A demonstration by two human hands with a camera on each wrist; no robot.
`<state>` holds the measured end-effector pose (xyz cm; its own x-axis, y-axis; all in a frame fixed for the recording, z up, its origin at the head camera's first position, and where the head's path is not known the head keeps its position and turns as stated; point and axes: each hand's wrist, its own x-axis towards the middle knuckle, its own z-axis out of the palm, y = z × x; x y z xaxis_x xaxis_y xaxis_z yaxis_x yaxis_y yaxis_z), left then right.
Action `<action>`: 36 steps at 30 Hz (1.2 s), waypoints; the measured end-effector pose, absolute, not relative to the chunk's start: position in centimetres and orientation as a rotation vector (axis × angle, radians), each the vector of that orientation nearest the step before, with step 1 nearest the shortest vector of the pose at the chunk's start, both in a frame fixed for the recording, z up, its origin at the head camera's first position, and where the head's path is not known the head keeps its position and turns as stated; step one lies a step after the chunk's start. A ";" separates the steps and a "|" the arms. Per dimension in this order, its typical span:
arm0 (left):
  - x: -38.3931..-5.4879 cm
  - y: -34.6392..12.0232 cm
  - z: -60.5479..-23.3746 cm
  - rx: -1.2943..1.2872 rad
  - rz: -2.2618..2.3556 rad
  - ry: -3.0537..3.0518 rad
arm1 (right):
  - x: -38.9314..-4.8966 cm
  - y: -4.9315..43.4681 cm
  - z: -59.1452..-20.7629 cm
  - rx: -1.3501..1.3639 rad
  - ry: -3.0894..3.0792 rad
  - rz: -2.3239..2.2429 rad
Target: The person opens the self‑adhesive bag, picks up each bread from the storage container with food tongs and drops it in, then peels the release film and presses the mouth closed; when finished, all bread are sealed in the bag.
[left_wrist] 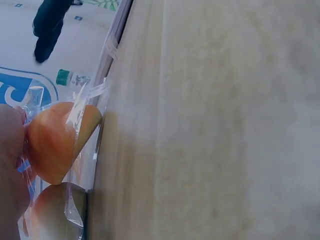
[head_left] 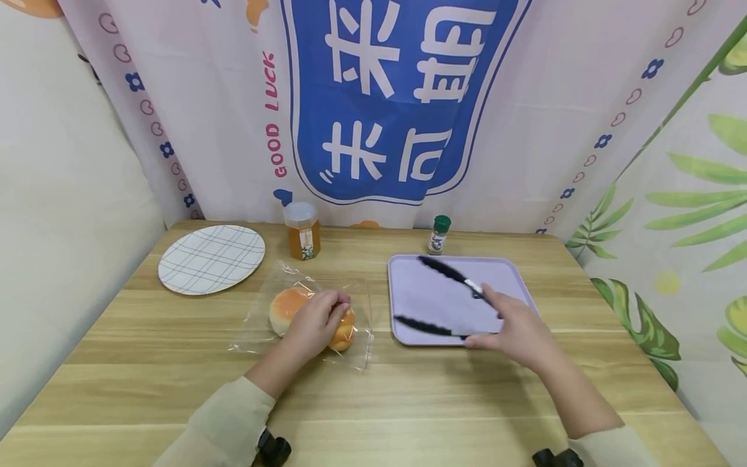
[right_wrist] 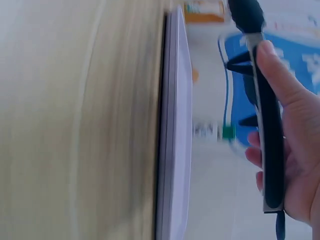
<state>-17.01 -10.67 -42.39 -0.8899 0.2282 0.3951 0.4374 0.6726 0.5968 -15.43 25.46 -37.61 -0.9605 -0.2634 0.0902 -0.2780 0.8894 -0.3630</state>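
A clear plastic bag point(head_left: 363, 337) lies on the table, left of centre. Inside are a round bun point(head_left: 284, 305) with a browned top and a second golden bread roll point(head_left: 344, 332). My left hand point(head_left: 312, 321) pinches the bag over the bread with curled fingers. The left wrist view shows bread point(left_wrist: 52, 142) through the film, close beside the hand. With my right hand point(head_left: 519, 331) I grip black-tipped tongs point(head_left: 446, 268), their arms spread apart and nothing between the tips. They hang over a lilac tray point(head_left: 417, 295). In the right wrist view, the thumb presses along the tong handle point(right_wrist: 270, 140).
A checked white plate point(head_left: 210, 259) lies at the back left. Beside it stands a honey-coloured jar point(head_left: 302, 232). A small green-capped shaker point(head_left: 439, 235) is behind the tray. A printed curtain point(head_left: 233, 130) hangs along the table's back edge.
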 end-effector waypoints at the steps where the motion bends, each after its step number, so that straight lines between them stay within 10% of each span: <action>1: -17.0 -10.7 -42.3 -0.535 -1.030 -2.599 | -15.4 26.4 -37.6 0.354 -3.017 0.601; 17: -16.5 -11.6 -42.4 -0.524 -1.063 -2.575 | -18.5 36.4 -40.6 -0.742 -2.864 0.826; 36: -16.7 -11.4 -42.9 -0.517 -1.211 -2.532 | -19.3 38.9 -43.3 -0.947 -2.950 0.659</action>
<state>-16.68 -11.36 -42.88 -0.8945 0.1947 0.4025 0.4355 0.5828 0.6860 -19.34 38.85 -43.28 -0.8211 0.5511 -0.1489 0.5620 0.7349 -0.3796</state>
